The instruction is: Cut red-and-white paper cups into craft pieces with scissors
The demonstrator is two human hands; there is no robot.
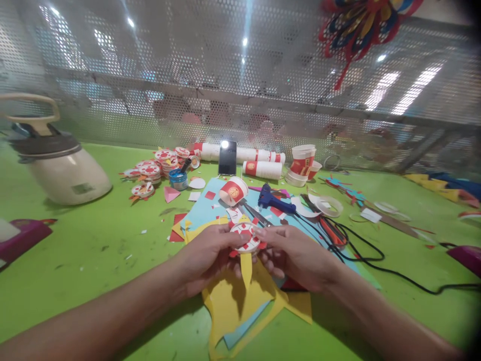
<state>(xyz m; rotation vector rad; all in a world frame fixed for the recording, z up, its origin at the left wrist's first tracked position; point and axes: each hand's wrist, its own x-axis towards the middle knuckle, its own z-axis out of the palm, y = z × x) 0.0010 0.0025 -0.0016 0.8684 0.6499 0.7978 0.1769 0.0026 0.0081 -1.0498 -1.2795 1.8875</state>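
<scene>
Between my two hands is a small paper turtle (246,237), its round white shell patterned in red, with a pointed yellow strip hanging toward me. My left hand (210,255) grips its left edge, thumb on top and fingers curled beneath. On the other edge, my right hand (296,254) pinches it with thumb and fingers. Yellow paper (240,301) lies below the hands. Just beyond them are scissors (259,215), a tipped paper cup (233,191) and a blue glue gun (276,200) on light blue paper (206,200).
Finished-looking paper turtles (148,168) are piled at the back left, beside a blue jar (178,179). Stacked paper cups (300,164), a phone (227,158) and a large kettle (63,165) stand on the green table (112,250). A black cord (398,273) runs off right.
</scene>
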